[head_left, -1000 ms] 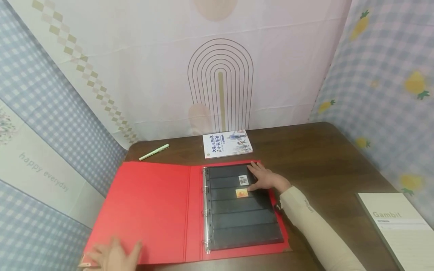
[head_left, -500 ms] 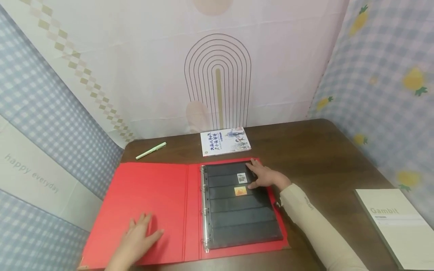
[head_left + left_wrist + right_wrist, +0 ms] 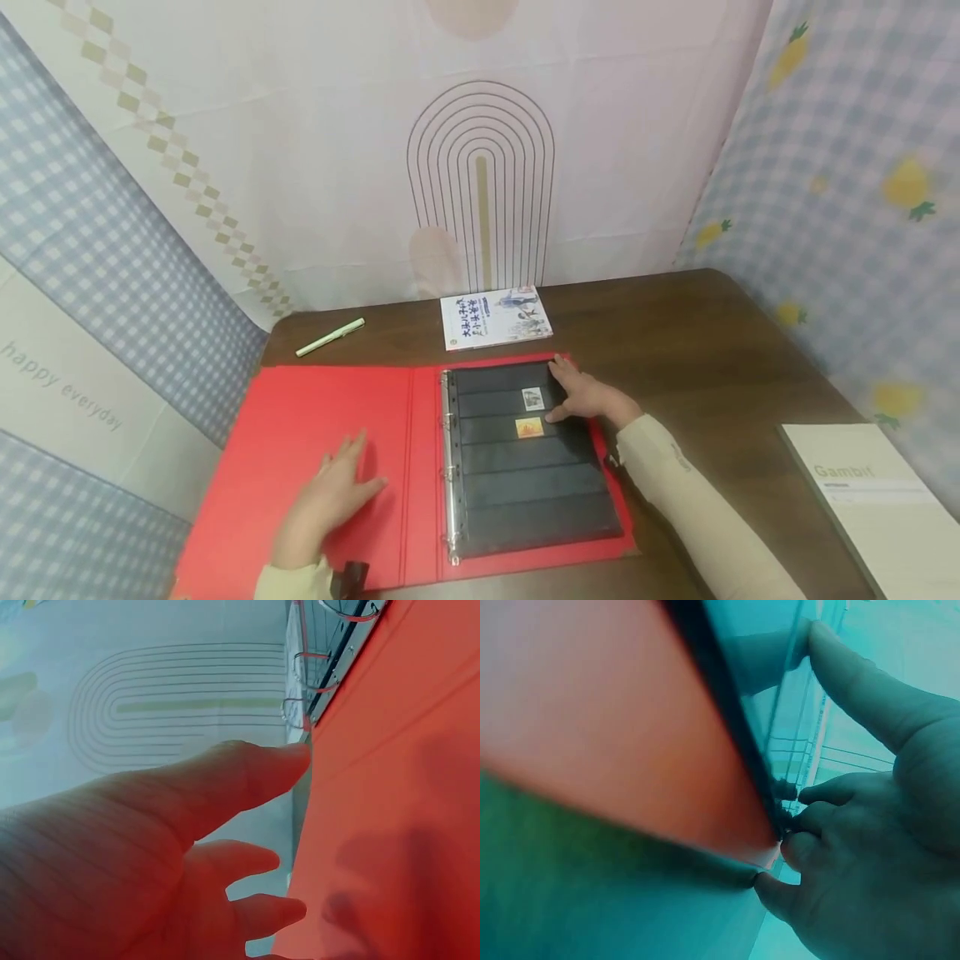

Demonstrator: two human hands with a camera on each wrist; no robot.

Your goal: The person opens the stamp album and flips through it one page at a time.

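Head view: a red ring binder (image 3: 330, 433) lies open at lower centre of the frame on the dark wooden counter (image 3: 712, 358). Its black pocket page (image 3: 525, 483) carries two stamps (image 3: 532, 399). The left hand (image 3: 330, 500) rests flat on the bare red inner cover, grip apart. The right hand (image 3: 588, 396) presses the page's upper right corner, fingers straight. A booklet (image 3: 497, 317) and a green pen (image 3: 330, 337) lie beyond.

Left wrist view: spread fingers (image 3: 247, 772) lie against the red cover (image 3: 390, 825).

Right wrist view: fingertips (image 3: 832, 652) touch the page edge.
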